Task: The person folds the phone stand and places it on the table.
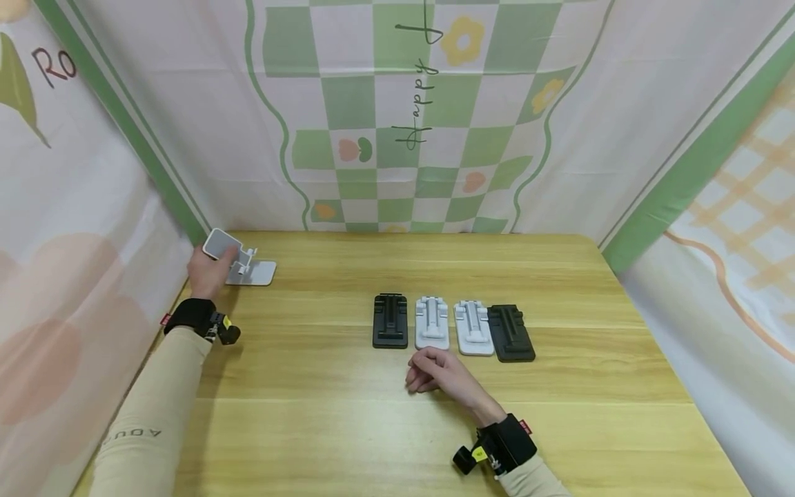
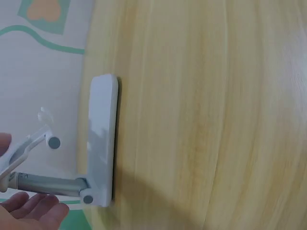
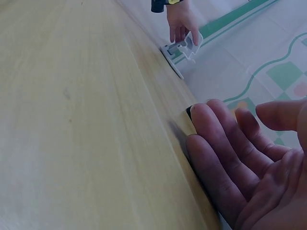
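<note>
A white phone stand (image 1: 247, 268) stands unfolded at the table's far left corner, its base (image 2: 103, 139) flat on the wood. My left hand (image 1: 217, 266) grips its tilted top plate; in the left wrist view my fingers (image 2: 33, 208) lie beside the stand's metal arm (image 2: 48, 184). Mid-table lies a row of folded stands: black (image 1: 390, 321), white (image 1: 432, 322), white (image 1: 473, 328), black (image 1: 511, 333). My right hand (image 1: 424, 376) rests on the table just in front of the row, fingers (image 3: 225, 153) loosely curled and holding nothing. A black stand's corner (image 3: 189, 112) shows behind them.
The wooden table (image 1: 310, 428) is walled on three sides by patterned cloth (image 1: 397, 117). The left cloth wall hangs close behind the white stand. Bare wood lies between the two hands and along the near edge.
</note>
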Demonstrator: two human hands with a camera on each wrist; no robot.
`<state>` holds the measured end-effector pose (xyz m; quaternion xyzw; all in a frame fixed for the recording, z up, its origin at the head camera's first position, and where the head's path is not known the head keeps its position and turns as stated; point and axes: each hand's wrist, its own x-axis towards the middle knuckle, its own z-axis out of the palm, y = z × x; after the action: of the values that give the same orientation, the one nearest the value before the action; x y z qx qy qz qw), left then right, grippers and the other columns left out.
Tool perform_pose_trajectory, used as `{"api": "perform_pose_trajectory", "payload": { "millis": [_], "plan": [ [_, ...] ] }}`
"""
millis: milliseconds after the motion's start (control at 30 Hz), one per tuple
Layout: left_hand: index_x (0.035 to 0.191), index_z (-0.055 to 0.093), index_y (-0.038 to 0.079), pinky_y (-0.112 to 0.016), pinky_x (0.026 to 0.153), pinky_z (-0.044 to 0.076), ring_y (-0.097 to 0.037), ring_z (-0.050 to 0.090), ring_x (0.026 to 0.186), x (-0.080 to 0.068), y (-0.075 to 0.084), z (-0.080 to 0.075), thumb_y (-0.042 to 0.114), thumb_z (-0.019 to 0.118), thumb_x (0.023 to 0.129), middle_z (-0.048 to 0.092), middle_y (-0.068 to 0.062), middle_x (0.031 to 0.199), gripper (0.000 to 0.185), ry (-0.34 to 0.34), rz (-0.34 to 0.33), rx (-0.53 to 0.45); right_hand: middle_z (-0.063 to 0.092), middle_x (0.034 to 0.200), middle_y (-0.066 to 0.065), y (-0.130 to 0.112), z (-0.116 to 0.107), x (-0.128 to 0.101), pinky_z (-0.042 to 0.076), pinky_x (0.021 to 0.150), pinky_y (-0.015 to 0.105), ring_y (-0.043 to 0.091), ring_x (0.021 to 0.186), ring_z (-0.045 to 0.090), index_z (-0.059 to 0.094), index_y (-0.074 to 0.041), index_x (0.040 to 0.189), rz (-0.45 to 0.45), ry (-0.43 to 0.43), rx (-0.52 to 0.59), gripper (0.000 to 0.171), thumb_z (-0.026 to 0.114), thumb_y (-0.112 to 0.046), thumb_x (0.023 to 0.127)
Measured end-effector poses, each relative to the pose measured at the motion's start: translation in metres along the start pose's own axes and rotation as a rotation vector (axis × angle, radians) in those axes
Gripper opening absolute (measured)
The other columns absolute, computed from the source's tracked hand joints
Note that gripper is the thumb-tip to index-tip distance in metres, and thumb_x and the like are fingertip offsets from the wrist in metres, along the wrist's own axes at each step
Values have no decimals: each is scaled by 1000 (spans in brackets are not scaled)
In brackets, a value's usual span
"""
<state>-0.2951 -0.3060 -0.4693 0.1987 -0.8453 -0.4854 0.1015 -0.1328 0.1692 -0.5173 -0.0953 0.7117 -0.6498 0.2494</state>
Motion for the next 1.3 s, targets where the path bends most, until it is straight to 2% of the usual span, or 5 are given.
{"api": "perform_pose_trajectory", "payload": {
  "millis": [633, 833, 1000, 1133, 1300],
  "plan": [
    [148, 45, -8, -51, 112, 43, -40, 51, 134, -2, -4, -3, 38, 55, 103, 52, -29, 148, 66, 25, -13, 6, 74, 101, 17, 1, 5, 0, 62, 78, 31, 18, 84, 73, 60, 12, 117, 4, 12, 7, 40, 51, -26, 110],
    [145, 49, -9, -51, 107, 46, -41, 55, 129, -7, -1, -3, 35, 57, 102, 56, -30, 143, 62, 61, 37, 6, 74, 102, 17, 0, 5, -1, 62, 79, 32, 19, 85, 72, 60, 11, 118, 8, 18, 3, 39, 52, -27, 110],
    [140, 55, -8, -33, 92, 50, -34, 59, 119, -13, 8, 0, 36, 60, 101, 62, -28, 136, 59, 83, 84, -6, 73, 102, 18, 1, 5, -2, 62, 78, 31, 19, 85, 72, 60, 11, 118, 7, 16, 8, 39, 51, -26, 110],
    [134, 62, -7, -16, 77, 44, -16, 60, 99, -23, 20, 2, 32, 65, 100, 67, -27, 126, 52, 112, 144, -44, 74, 102, 16, 1, 5, 0, 62, 80, 31, 19, 86, 72, 59, 12, 119, 5, 13, 23, 40, 52, -26, 110],
    [132, 64, -8, -11, 77, 45, -2, 57, 92, -37, 31, 9, 28, 69, 99, 68, -28, 124, 49, 102, 216, -131, 74, 101, 13, 2, 6, 2, 62, 82, 31, 19, 88, 72, 59, 13, 119, -2, 9, 35, 41, 52, -26, 110]
  ]
}}
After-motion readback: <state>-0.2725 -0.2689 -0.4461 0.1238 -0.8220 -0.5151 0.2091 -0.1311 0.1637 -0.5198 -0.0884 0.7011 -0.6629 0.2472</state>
